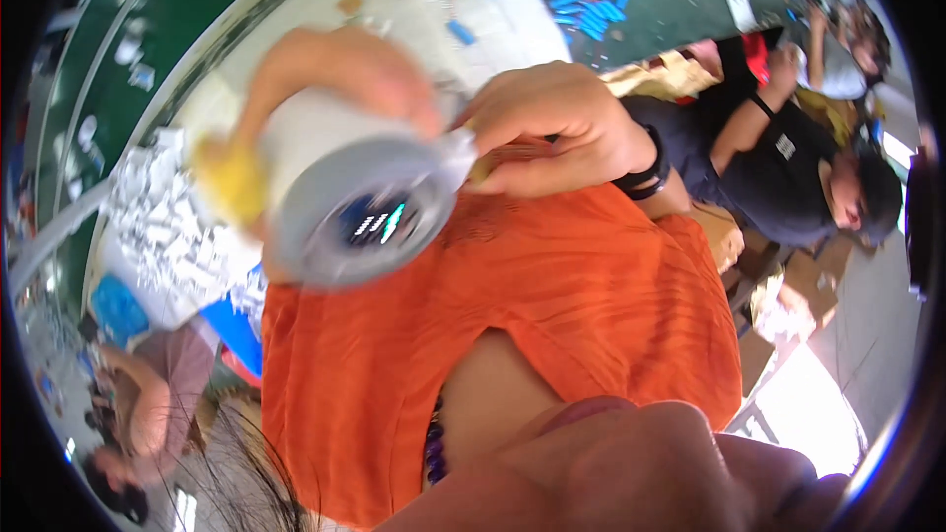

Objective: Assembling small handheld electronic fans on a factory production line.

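Close in front of my orange shirt is a thick white-and-grey roll (365,153), tilted so that its round end faces up; it looks like a wide roll of tape. My left hand (340,69) is wrapped around it, fingers over the far side, smeared by motion. Something yellow (232,182) covers a digit of that hand. At the roll's right edge my right hand (557,128) is closed, thumb and finger pinching a pale flap (458,153) that seems to belong to the roll. A dark band circles my right wrist.
Beyond my hands lies a white work surface (448,5) with blue cylinders (581,0) scattered across its far right end and the green table. A heap of small white parts (172,217) is at left. Co-workers sit at right (788,177) and lower left (148,394).
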A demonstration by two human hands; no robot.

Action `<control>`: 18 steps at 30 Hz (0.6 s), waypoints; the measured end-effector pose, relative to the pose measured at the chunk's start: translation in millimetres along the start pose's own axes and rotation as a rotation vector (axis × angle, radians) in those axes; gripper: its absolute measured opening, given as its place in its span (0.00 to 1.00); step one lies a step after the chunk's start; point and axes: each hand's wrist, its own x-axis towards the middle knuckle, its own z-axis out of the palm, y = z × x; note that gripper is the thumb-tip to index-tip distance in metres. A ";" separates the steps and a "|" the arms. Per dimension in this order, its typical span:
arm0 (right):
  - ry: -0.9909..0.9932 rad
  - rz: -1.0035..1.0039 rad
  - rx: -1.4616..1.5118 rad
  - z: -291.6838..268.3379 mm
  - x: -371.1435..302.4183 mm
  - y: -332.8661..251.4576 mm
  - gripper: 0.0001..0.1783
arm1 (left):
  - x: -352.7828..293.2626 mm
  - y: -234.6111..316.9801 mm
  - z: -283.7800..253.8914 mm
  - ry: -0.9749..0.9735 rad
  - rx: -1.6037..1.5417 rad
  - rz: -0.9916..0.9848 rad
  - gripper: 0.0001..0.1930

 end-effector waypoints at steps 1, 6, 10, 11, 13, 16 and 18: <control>-0.013 -0.051 0.008 2.0 3.9 -7.2 0.10 | 2.6 9.1 11.8 -0.003 -0.015 0.023 0.17; 0.011 -0.112 0.046 3.0 3.8 -12.4 0.10 | 6.4 38.5 62.1 0.401 0.002 -0.109 0.21; -0.063 -0.132 0.038 -3.7 3.3 -19.3 0.09 | 14.4 38.1 69.6 0.405 0.080 -0.098 0.14; -0.066 -0.146 0.041 -4.3 2.4 -19.6 0.10 | 13.4 37.9 68.9 0.418 0.059 -0.103 0.13; -0.063 -0.147 0.038 -5.3 2.0 -20.2 0.10 | 15.7 40.2 68.6 0.430 0.041 -0.112 0.12; -0.009 -0.142 0.049 1.9 -0.3 -16.3 0.09 | 20.8 44.7 68.0 0.387 -0.044 -0.234 0.20; 0.043 -0.135 0.064 5.1 -1.0 -15.1 0.09 | 14.1 42.3 64.2 0.400 0.031 -0.162 0.10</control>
